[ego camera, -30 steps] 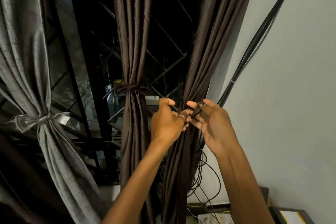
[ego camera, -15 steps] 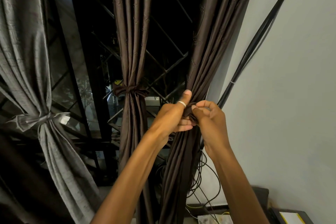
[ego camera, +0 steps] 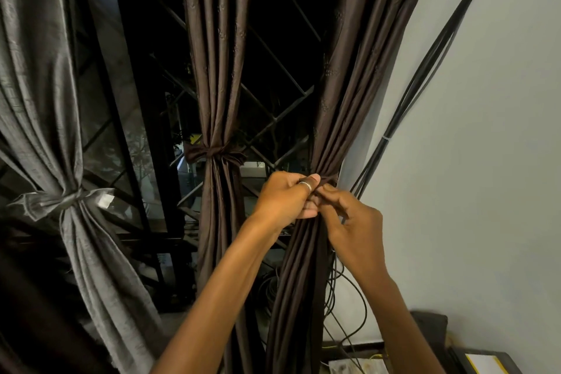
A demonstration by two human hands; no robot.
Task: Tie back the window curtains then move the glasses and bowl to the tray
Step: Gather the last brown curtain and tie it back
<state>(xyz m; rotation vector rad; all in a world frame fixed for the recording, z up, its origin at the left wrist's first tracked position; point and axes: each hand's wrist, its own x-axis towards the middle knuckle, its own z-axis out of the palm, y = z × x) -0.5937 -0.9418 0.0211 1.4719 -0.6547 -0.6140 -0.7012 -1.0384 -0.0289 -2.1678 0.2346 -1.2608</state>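
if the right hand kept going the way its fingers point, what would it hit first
The right hand points up and left into the gathered brown curtain it is tying, so that comes first, right beside the left hand. Depth is hard to judge.

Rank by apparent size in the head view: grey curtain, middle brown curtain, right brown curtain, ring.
1. grey curtain, though it hangs nearest the camera.
2-3. right brown curtain and middle brown curtain: too close to rank.
4. ring.

Three curtains hang across the frame: left curtain [ego camera: 54,130], middle curtain [ego camera: 218,100], right curtain [ego camera: 343,115]. Both hands meet on the right curtain at centre, left hand [ego camera: 285,197] beside right hand [ego camera: 355,228]. Cables [ego camera: 425,70] run upper right.
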